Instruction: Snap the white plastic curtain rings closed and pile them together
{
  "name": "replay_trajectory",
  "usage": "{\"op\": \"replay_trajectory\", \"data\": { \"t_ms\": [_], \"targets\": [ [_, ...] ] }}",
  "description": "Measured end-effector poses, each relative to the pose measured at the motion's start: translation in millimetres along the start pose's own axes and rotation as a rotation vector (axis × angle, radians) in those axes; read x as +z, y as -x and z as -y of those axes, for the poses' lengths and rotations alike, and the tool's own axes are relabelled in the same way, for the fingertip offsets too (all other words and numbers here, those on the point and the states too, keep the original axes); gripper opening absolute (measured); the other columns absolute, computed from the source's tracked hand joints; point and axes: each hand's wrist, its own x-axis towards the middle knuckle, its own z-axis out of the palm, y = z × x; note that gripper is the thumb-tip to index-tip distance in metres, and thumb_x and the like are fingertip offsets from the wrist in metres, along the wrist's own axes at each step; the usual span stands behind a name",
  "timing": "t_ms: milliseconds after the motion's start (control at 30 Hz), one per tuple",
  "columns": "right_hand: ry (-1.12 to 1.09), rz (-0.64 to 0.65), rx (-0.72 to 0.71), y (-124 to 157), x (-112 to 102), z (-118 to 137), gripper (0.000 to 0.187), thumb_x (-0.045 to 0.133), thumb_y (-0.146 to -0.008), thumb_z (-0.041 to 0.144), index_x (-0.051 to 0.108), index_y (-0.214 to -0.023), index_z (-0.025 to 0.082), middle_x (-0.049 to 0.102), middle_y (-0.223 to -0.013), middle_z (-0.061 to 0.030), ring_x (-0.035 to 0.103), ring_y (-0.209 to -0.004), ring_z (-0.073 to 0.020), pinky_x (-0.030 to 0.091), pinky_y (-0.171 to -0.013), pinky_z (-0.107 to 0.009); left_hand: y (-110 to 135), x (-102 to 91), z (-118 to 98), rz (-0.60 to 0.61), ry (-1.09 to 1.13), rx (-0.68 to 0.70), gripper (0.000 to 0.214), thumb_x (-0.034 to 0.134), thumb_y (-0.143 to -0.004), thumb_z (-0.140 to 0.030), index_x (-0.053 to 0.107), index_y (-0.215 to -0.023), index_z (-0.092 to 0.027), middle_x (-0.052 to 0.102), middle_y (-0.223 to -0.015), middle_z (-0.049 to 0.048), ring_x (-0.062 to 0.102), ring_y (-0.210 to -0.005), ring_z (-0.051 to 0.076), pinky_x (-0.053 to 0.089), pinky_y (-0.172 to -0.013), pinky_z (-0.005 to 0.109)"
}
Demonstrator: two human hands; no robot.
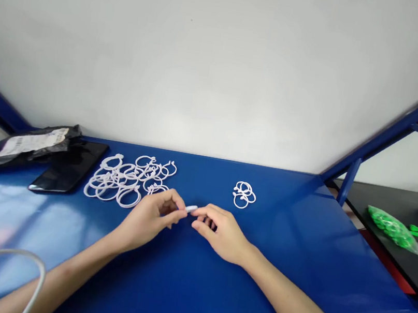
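Note:
My left hand [154, 220] pinches a white plastic ring [190, 208] between thumb and forefinger, above the middle of the blue table. The ring is seen nearly edge-on, so its clasp cannot be made out. At the ring's right end is my right hand [223, 232], its fingers curled and the forefinger's tip against the ring. Behind and left of my left hand lies a loose, overlapping pile of white rings [107, 191] with small tabs. A smaller cluster of similar rings [243, 193] lies beyond my right hand.
A black plastic package [26, 145] with a white label rests partly on a dark flat device [69, 169] at left. A white cable [22, 252] curves across the lower left. Beyond the blue frame at right, a bag of green pieces [392, 228] lies on a dark surface.

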Motion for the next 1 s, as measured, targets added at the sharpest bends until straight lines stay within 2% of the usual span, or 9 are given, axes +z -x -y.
{"op": "replay_trajectory", "data": {
  "t_ms": [100,167,300,367,500,633,767,900,1000],
  "targets": [
    [-0.134,-0.018,0.116,1,3,-1,0.016,0.062,-0.099,0.036,0.065,-0.096,0.021,0.068,-0.079,0.0016,0.061,-0.066,-0.0123,0.048,-0.062,-0.025,1,10.5,6,0.112,0.134,0.006,0.014,0.065,-0.091,-0.032,0.061,-0.088,-0.019,0.068,-0.075,-0.0002,0.066,-0.066,0.014,0.057,-0.064,0.028],
    [-0.260,-0.061,0.184,1,2,-6,0.022,0.062,-0.099,0.042,0.059,-0.094,0.021,0.067,-0.075,0.0028,0.062,-0.062,-0.0118,0.048,-0.060,-0.025,1,11.3,10,0.118,0.043,0.084,0.006,0.063,-0.093,-0.026,0.064,-0.092,-0.020,0.070,-0.082,0.0012,0.069,-0.073,0.015,0.058,-0.070,0.028],
    [-0.452,-0.091,0.218,-1,1,-13,0.032,0.056,-0.100,0.050,0.060,-0.114,0.021,0.073,-0.094,-0.0034,0.068,-0.070,-0.0135,0.053,-0.065,-0.027,4,8.6,15,0.097,-0.336,0.457,0.019,0.054,-0.098,-0.013,0.070,-0.099,-0.023,0.072,-0.096,0.0042,0.070,-0.088,0.015,0.058,-0.081,0.028],
    [-0.443,-0.076,0.225,-2,1,-15,0.031,0.063,-0.097,0.047,0.065,-0.112,0.020,0.075,-0.096,-0.0048,0.070,-0.074,-0.0146,0.054,-0.067,-0.028,7,8.5,13,0.121,-0.450,0.624,0.028,0.047,-0.100,-0.007,0.070,-0.106,-0.023,0.072,-0.102,0.0055,0.069,-0.094,0.015,0.058,-0.084,0.027],
    [-0.406,-0.093,0.215,-3,3,-13,0.020,0.070,-0.091,0.038,0.070,-0.098,0.019,0.077,-0.086,-0.0030,0.071,-0.074,-0.0160,0.056,-0.068,-0.028,13,12.5,6,0.140,-0.501,0.732,0.031,0.049,-0.098,-0.003,0.068,-0.113,-0.022,0.072,-0.106,0.0063,0.068,-0.099,0.016,0.058,-0.087,0.026],
    [-0.321,-0.157,0.164,-1,3,-6,0.017,0.068,-0.092,0.036,0.070,-0.098,0.020,0.077,-0.080,-0.0015,0.072,-0.071,-0.0163,0.055,-0.068,-0.028,15,18.2,5,-0.007,-0.431,0.668,0.019,0.060,-0.096,-0.011,0.065,-0.110,-0.022,0.070,-0.105,0.0059,0.069,-0.098,0.016,0.059,-0.087,0.027],
    [-0.219,-0.218,0.125,3,3,3,0.018,0.068,-0.093,0.037,0.073,-0.096,0.021,0.076,-0.076,-0.0017,0.069,-0.065,-0.0163,0.052,-0.061,-0.027,12,19.7,8,-0.212,-0.348,0.451,0.011,0.068,-0.092,-0.021,0.063,-0.101,-0.021,0.069,-0.096,0.0028,0.069,-0.078,0.013,0.059,-0.071,0.025],
    [-0.123,-0.218,0.054,6,3,5,0.018,0.067,-0.095,0.038,0.076,-0.095,0.023,0.075,-0.080,-0.0015,0.065,-0.064,-0.0147,0.050,-0.061,-0.027,9,18.0,8,-0.118,-0.211,0.245,0.007,0.063,-0.095,-0.025,0.070,-0.097,-0.022,0.074,-0.089,-0.0004,0.071,-0.075,0.013,0.058,-0.071,0.026],
    [-0.061,-0.171,-0.013,6,2,4,0.017,0.067,-0.096,0.038,0.077,-0.095,0.025,0.074,-0.083,-0.0013,0.063,-0.069,-0.0150,0.050,-0.063,-0.027,8,18.1,8,-0.087,-0.163,0.184,0.011,0.064,-0.095,-0.027,0.074,-0.098,-0.024,0.077,-0.090,-0.0010,0.072,-0.076,0.014,0.057,-0.071,0.025]
  ]
}}
